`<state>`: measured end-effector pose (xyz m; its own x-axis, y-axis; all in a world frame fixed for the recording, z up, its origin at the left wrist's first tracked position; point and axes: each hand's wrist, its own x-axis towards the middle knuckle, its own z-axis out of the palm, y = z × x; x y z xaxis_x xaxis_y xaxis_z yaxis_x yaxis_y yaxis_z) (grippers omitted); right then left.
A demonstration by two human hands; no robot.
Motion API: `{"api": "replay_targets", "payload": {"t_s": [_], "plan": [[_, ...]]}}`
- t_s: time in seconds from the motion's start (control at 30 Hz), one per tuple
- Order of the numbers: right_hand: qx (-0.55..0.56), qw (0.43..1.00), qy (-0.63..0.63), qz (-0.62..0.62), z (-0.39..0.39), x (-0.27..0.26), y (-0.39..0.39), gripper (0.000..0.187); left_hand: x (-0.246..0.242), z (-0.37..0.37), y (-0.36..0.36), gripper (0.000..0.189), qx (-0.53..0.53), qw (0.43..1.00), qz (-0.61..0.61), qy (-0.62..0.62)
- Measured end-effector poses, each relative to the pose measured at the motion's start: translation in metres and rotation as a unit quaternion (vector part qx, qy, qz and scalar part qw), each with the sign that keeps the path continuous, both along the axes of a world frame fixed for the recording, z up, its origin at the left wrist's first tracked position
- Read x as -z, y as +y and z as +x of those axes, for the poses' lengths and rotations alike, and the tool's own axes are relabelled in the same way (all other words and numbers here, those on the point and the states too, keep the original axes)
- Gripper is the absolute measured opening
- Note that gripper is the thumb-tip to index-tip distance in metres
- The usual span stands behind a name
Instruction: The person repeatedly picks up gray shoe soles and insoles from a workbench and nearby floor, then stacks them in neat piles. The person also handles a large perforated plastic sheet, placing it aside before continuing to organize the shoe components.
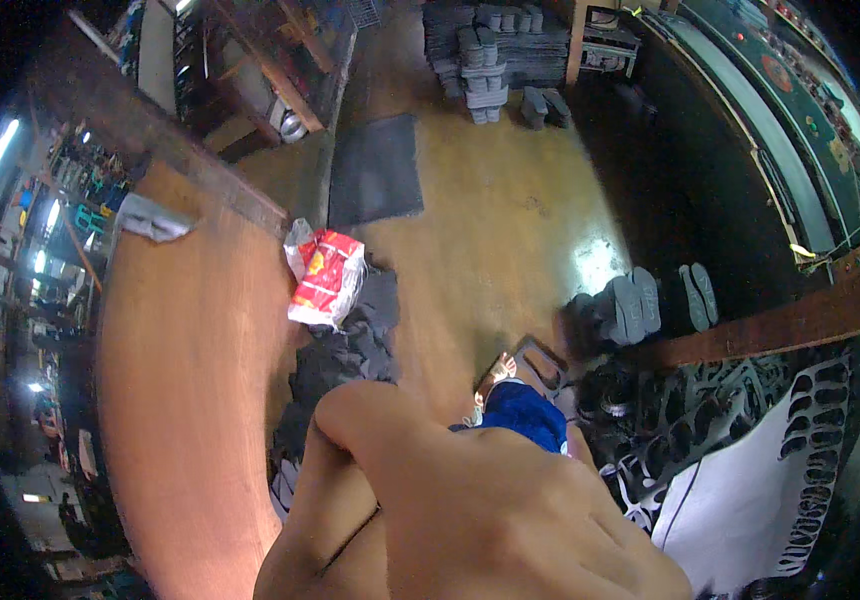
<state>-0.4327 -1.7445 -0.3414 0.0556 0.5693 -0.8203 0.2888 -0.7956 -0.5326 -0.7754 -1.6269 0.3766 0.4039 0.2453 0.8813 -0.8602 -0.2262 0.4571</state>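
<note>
Very close to the camera, a bare hand, apparently my right hand (505, 502), fills the lower middle with bent knuckles. Its fingertips are hidden, so whether it holds anything cannot be told. My left hand is out of view. Just beyond the knuckles show blue fabric (524, 416) and a foot (503, 367) on the floor. Left of the foot, dark sheet scraps (355, 337) lie heaped, with a red and white plastic bag (327, 277) on top. A grey cut-out frame (542, 366) lies beside the foot.
Wooden bench or board (190, 360) runs down the left. At right are grey sole pieces (636, 304), a wooden beam (767, 322), dark offcuts (685, 405) and a white sheet with cut-outs (737, 480). Stacked grey soles (482, 67) and a dark mat (376, 169) are farther off.
</note>
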Motion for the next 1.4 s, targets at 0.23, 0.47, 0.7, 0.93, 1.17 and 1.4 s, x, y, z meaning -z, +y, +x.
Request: {"api": "replay_targets", "payload": {"t_s": [0.23,0.47,0.7,0.93,1.17,1.4], "plan": [[-0.219,0.965,-0.033,0.143,-0.061,0.025,0.211,0.036,-0.012,-0.019,0.157,0.015,-0.018,0.999,-0.009,0.026],[0.138,0.99,0.0,0.018,-0.014,-0.099,0.38,0.027,0.003,-0.033,0.329,0.014,0.025,1.0,-0.004,0.016],[0.358,0.93,0.07,0.031,-0.01,-0.1,0.457,0.02,0.065,-0.088,0.552,0.015,-0.025,0.984,-0.013,0.176],[0.34,0.937,-0.03,-0.078,-0.121,-0.093,0.49,0.014,0.205,-0.075,0.746,0.018,0.069,0.809,-0.344,0.472],[0.378,0.926,0.015,-0.022,-0.133,-0.1,0.679,0.013,0.226,0.066,0.835,0.044,0.511,0.788,0.138,0.315],[0.363,0.925,0.081,0.069,-0.004,-0.09,0.929,0.012,0.195,0.167,0.95,0.039,0.562,0.702,0.219,0.379]]}}
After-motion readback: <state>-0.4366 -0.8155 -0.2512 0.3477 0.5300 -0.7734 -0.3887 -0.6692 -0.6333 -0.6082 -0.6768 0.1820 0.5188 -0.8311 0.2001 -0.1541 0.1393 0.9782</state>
